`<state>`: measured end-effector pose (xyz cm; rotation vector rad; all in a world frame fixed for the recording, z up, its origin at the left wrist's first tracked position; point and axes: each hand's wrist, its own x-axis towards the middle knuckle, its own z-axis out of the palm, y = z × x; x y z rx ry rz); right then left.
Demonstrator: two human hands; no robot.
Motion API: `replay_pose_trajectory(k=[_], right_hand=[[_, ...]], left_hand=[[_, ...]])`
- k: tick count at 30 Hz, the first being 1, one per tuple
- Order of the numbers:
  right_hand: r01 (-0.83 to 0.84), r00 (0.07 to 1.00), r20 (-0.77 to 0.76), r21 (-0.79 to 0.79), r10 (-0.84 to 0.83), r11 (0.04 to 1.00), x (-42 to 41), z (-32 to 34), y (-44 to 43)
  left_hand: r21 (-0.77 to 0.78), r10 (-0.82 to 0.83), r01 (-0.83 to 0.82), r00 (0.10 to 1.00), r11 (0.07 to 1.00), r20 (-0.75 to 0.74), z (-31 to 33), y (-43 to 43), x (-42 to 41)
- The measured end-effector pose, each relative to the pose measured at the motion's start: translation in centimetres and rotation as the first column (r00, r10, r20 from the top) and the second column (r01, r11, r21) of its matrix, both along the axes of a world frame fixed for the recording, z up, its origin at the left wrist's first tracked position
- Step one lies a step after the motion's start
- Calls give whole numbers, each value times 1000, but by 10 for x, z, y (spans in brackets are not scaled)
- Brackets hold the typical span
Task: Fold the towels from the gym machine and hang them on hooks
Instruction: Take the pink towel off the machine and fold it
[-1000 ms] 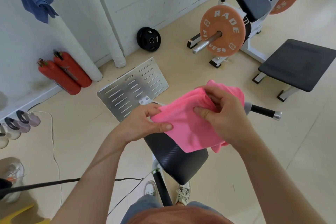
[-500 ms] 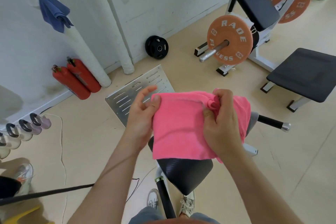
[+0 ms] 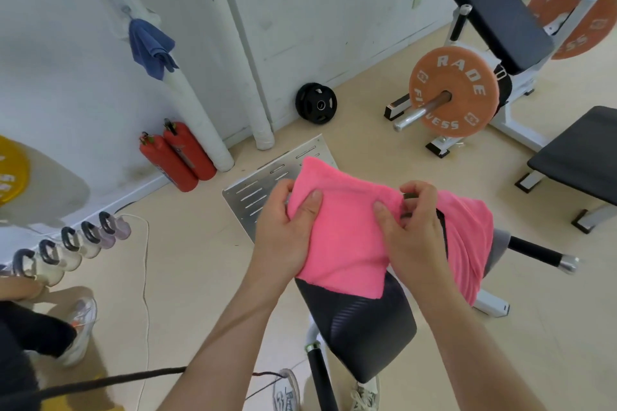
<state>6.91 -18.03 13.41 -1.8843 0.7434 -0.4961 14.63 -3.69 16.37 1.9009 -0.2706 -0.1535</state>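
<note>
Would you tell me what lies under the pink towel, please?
A black padded seat shows below the pink towel, a slotted metal plate beyond; the rest is covered.

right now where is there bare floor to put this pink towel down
Bare floor lies between the white cable and the slotted metal plate, and between the black weight disc and the orange plate. Crowded along the wall by the fire extinguishers and kettlebells.

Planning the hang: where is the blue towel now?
Upper left of the head view, the blue towel hangs on the wall above the red extinguishers.
</note>
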Motion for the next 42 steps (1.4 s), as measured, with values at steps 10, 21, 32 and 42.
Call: replay_pose_trajectory(k=[10, 21, 32, 42], right_hand=[[-392, 919, 155, 472, 364, 789, 39, 41, 120], [-232, 972, 166, 582, 165, 780, 89, 77, 223], [-499, 866, 371, 583, 336, 641, 144, 122, 244], [-627, 779, 460, 562, 425, 540, 244, 120, 211]], left_hand=[[474, -200, 52, 942, 879, 268, 22, 73, 16], [-150, -72, 99, 981, 984, 177, 27, 230, 70], [-494, -176, 16, 944, 869, -278, 83, 271, 142], [-495, -223, 79, 945, 865, -239, 84, 234, 250]])
